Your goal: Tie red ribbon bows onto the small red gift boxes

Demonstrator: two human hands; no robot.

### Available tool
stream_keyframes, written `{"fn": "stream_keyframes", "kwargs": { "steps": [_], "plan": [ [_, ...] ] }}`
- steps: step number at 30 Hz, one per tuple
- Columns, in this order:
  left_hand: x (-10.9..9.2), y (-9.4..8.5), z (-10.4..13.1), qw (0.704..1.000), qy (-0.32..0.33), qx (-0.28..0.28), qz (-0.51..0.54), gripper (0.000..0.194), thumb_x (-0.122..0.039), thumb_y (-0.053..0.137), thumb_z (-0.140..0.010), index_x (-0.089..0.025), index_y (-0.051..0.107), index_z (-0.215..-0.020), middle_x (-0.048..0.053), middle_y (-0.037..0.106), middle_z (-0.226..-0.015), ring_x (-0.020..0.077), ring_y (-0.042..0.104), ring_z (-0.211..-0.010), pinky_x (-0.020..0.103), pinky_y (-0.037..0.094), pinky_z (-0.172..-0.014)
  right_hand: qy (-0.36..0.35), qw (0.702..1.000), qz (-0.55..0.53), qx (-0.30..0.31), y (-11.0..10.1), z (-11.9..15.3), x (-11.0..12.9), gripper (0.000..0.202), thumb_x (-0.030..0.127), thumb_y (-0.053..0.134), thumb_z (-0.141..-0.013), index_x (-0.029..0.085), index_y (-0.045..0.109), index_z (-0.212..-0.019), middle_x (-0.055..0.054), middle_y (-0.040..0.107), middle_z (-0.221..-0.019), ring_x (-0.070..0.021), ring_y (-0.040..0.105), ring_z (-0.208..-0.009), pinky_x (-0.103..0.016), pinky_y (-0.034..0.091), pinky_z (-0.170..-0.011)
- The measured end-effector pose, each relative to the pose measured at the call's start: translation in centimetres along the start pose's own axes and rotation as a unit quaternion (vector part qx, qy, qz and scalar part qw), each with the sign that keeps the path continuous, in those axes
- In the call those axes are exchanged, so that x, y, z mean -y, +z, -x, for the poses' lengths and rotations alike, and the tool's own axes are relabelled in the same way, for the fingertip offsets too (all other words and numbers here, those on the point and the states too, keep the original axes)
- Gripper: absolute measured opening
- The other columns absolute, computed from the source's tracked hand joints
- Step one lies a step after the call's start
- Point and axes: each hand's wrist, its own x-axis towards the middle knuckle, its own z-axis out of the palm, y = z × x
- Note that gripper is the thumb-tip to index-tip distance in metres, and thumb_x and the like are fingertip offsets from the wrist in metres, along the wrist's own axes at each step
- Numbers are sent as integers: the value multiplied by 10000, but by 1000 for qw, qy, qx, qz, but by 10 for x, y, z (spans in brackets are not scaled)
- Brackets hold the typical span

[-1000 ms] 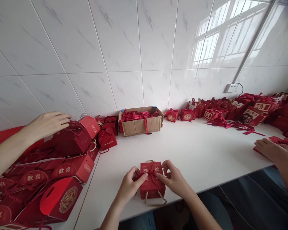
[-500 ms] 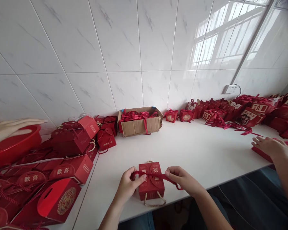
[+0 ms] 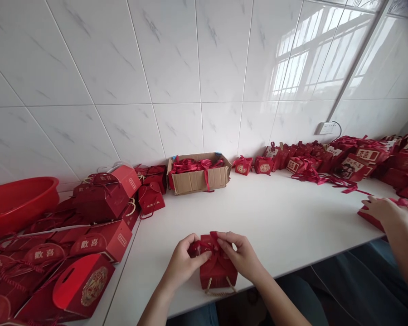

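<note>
In front of me a small red gift box [image 3: 218, 276] with a twisted rope handle [image 3: 221, 292] sits near the table's front edge. A red ribbon [image 3: 213, 240] runs over its top. My left hand [image 3: 187, 259] is closed at the box's left side, pinching the ribbon, with the thumb lying over the lid. Above the box, my right hand [image 3: 238, 254] pinches another part of the ribbon between thumb and fingertips. Both hands partly cover the lid, and the ribbon's crossing cannot be made out clearly.
Stacked red gift boxes [image 3: 98, 280] fill the left side, beside a red basin [image 3: 27, 190]. A cardboard box [image 3: 200, 181] of ribbons stands by the wall. Many ribboned boxes [image 3: 353, 165] line the back right. At the right edge, a co-worker's hand [image 3: 389, 210] rests on a red box.
My right hand has moved left, bringing its ribbon end over the lid. The box has shifted slightly right and nearer. Another person's hand has left the basin.
</note>
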Motion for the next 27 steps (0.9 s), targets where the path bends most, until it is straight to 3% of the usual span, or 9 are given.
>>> {"fn": "stream_keyframes", "kwargs": {
  "steps": [5,9,12,15,18,22,24,27],
  "plan": [
    [-13,-12,0,998,31,19,-43,323,-437,555,-809,-180,476,-628,-40,407,-605,121,396,-602,228,342,-578,38,999,-24,14,-3,4,-3,309,410,515,-870,207,625,-1076,-41,703,-823,-170,625,-725,-289,510,-641],
    [-16,-26,-1,992,50,-7,-114,241,-400,567,-796,-182,555,-694,-13,514,-665,149,476,-663,255,381,-632,75,995,-71,20,-7,4,-1,354,403,613,-807,200,549,-1091,-37,717,-833,-161,628,-714,-304,499,-690],
    [-23,-40,2,986,69,-4,-154,168,-348,582,-789,-192,595,-726,3,581,-714,165,531,-702,260,406,-653,112,989,-97,30,-8,1,1,285,427,648,-759,169,636,-880,-54,710,-799,-179,638,-734,-306,493,-702],
    [-44,-50,6,969,104,47,-218,125,-330,599,-792,-216,641,-761,12,608,-775,167,558,-729,253,417,-656,131,987,-87,5,-6,-2,5,226,378,608,-777,157,629,-739,-37,668,-696,-154,596,-636,-267,457,-599],
    [-72,-46,2,937,155,125,-286,112,-318,596,-807,-247,677,-777,11,592,-797,161,557,-728,247,420,-649,91,996,1,10,-2,-3,12,153,238,529,-798,154,635,-725,-9,623,-661,-118,515,-586,-235,390,-547],
    [-88,-23,-27,904,235,179,-309,121,-261,578,-826,-257,691,-782,14,597,-843,175,562,-844,268,430,-758,-25,992,79,99,-1,0,16,142,126,516,-747,153,598,-635,30,529,-605,-90,415,-571,-212,333,-536],
    [-81,-13,-44,895,264,131,-334,43,-260,645,-778,-250,682,-757,13,606,-907,200,550,-929,326,403,-866,-23,993,75,92,0,2,13,159,176,541,-767,148,574,-613,28,511,-596,-88,398,-561,-210,324,-522],
    [-57,-7,-53,899,275,-47,-336,140,-281,660,-767,-229,636,-894,41,593,-1022,240,514,-1038,414,346,-955,9,997,58,40,3,2,4,273,285,514,-836,141,567,-611,5,541,-601,-96,415,-560,-220,335,-527]
  ]
}}
